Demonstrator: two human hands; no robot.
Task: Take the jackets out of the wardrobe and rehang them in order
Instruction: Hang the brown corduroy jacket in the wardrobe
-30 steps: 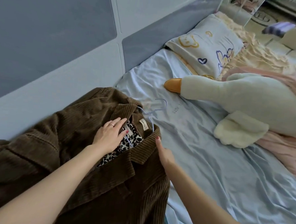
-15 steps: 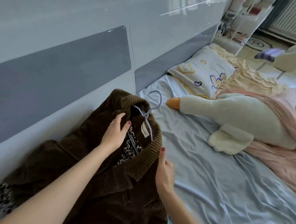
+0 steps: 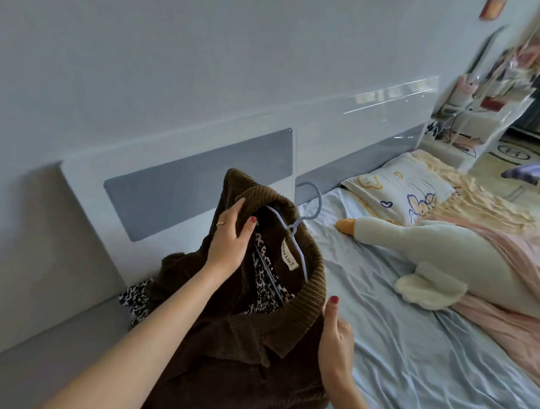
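Brown corduroy jacket (image 3: pixel 230 343) raised between both hands, left hand (image 3: pixel 227 239) gripping its collar, right hand (image 3: pixel 336 342) holding its right shoulder, fingers hidden behind fabric, pale blue hanger (image 3: pixel 299 224) partly buried inside collar, jacket hem cut off below, plush goose (image 3: pixel 448 248) lying right of the hands.

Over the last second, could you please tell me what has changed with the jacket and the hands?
The brown jacket has been lifted off the bed by its collar, so the hanger hook now stands up rather than lying flat. The left hand has moved from resting flat to gripping the collar; the right hand stays at the collar's right edge. The goose toy and pillow have not moved.
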